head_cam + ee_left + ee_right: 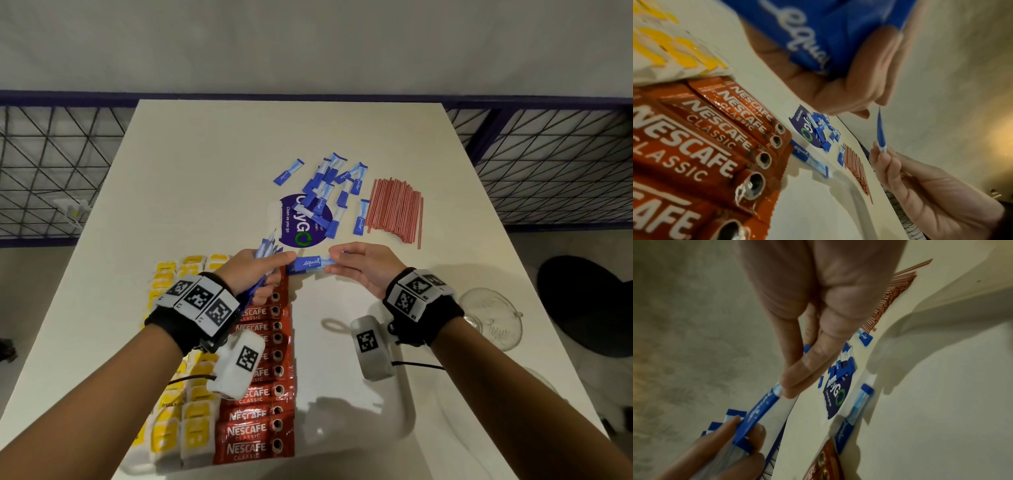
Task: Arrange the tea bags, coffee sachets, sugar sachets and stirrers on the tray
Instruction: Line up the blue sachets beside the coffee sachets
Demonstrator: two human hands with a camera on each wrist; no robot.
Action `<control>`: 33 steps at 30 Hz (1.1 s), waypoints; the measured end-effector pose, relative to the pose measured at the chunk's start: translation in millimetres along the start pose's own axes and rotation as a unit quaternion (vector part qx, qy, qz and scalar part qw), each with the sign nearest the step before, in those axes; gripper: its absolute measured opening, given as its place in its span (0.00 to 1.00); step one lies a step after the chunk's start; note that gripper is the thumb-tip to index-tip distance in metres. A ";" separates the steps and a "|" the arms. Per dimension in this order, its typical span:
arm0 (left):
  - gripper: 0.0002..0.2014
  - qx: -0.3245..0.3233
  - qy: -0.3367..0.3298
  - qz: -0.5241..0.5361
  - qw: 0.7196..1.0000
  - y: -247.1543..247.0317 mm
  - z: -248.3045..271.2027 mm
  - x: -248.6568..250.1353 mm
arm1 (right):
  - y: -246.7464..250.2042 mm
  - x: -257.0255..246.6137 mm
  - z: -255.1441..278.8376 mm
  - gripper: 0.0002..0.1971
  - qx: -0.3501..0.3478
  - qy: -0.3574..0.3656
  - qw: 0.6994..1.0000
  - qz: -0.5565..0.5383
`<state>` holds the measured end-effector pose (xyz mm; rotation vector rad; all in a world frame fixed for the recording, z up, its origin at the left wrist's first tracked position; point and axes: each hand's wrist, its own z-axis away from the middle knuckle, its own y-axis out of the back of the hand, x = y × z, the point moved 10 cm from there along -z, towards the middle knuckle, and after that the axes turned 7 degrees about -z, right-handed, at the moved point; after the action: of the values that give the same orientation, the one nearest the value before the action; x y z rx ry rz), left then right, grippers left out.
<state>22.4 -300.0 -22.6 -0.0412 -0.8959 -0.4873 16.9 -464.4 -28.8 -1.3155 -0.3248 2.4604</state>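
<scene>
I see the right hand (pixel 363 267) pinching one sugar sachet (pixel 310 263) at its end; the left hand (pixel 255 272) grips a sachet bundle (pixel 266 247) and pinches its other end, at 12 o'clock of the coffee sachets (pixel 255 394).

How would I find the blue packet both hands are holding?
Look at the white table, just past the row of red Nescafe coffee sachets. The blue Equal sugar sachet stretches between left hand and right hand, lifted, unlike the loose ones.

White table (pixel 212 164), grey wall (pixel 308 41), wire fence (pixel 51 164) behind
</scene>
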 end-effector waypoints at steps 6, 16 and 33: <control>0.15 0.058 0.010 -0.152 0.987 2.9 -10.1 -5.9 | 6.5 18.5 -0.2 0.06 -0.024 -0.047 0.999 0.010; 0.17 0.118 -0.018 -0.454 0.883 8.5 -29.2 11.8 | 22.9 45.1 -10.0 0.10 0.050 -0.150 0.972 0.172; 0.17 0.034 -0.030 -0.646 0.762 -26.6 -53.4 12.5 | 30.1 53.0 -30.7 0.15 0.124 -0.152 0.937 0.290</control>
<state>57.1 -341.1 -51.2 0.6863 -0.9024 -1.7544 9.6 -470.0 -96.4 -1.0240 0.3544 3.0670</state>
